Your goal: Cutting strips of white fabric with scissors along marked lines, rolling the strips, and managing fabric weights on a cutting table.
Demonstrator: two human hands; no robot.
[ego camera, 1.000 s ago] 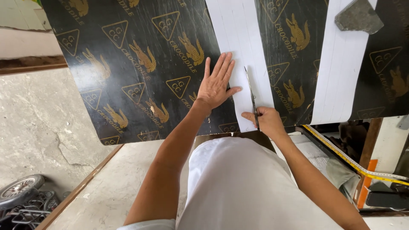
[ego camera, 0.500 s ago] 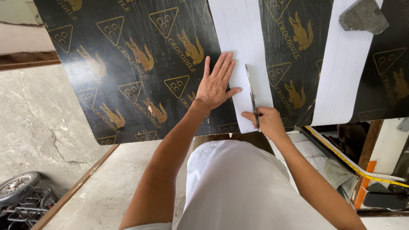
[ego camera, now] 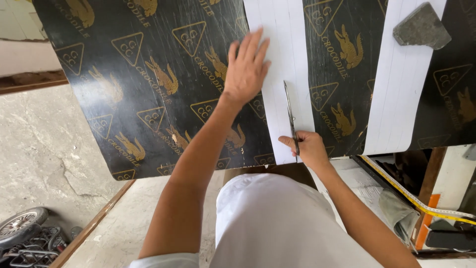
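A long white strip [ego camera: 285, 59] lies on a black board [ego camera: 148, 84] printed with gold triangles and reptile figures. My left hand [ego camera: 246, 69] rests flat on the strip's left edge, fingers spread. My right hand [ego camera: 308, 147] grips the handles of a pair of scissors [ego camera: 290, 114] at the strip's near end. The thin blades point away from me along the strip's right side. A second white strip [ego camera: 404, 84] lies to the right, with a grey stone [ego camera: 421, 26] sitting on its far part.
The board overhangs a cracked concrete floor [ego camera: 34, 154]. A yellow measuring tape [ego camera: 411, 196] runs diagonally at the lower right, beside an orange piece and dark objects. A small wheel [ego camera: 20, 226] lies at the lower left. A wooden edge [ego camera: 89, 228] runs below the board.
My left hand has slid farther up the white strip, away from me. The scissors' blades reach farther along the strip. The view has shifted slightly.
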